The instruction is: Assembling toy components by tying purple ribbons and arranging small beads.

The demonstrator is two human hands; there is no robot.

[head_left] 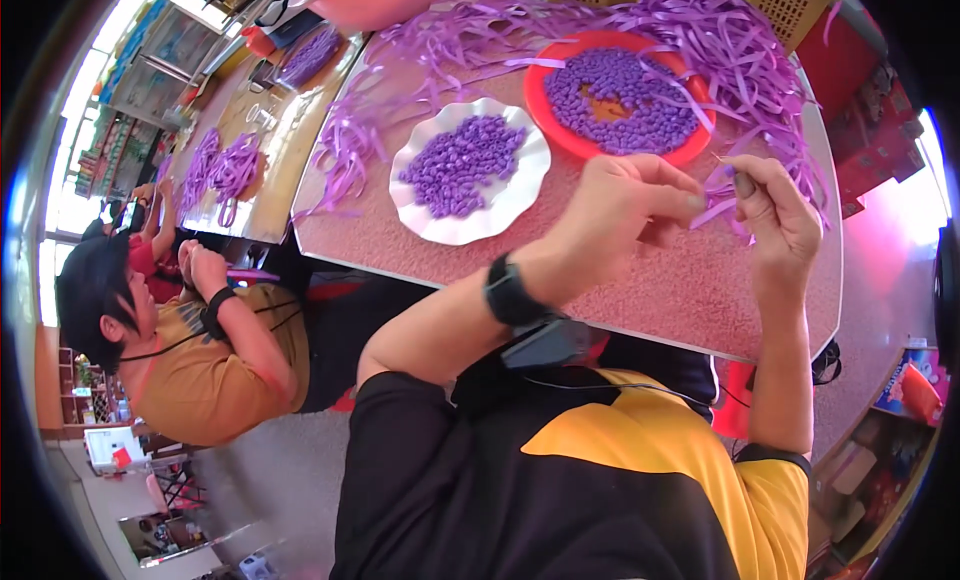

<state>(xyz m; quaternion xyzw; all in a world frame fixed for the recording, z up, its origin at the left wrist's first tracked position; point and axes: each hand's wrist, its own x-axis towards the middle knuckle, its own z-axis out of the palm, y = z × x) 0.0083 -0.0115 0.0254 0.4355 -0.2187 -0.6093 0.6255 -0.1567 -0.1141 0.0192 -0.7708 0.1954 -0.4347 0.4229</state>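
Note:
My right hand [775, 205] is raised over the table's right part, thumb and forefinger pinched on a thin wire-like piece [719, 158]. To its left, my left hand [640, 200] has its fingers bent and drawn together. Whatever lies between those fingertips is too small or hidden to name. Purple ribbons [745, 65] are heaped at the back right, and some strands run down behind both hands. Just beyond the hands is a red-orange bowl [537, 90] of purple beads [640, 130]. A white scalloped plate [535, 175] with more purple beads [462, 165] stands left of my left hand.
The pink speckled table [640, 290] has its near edge against me. Yellow baskets [790, 10] and a pink basin [370, 0] stand at the back. On my left another person [215, 350] sits by a wooden table [275, 170] with ribbons. Red boxes [870, 130] are at the right.

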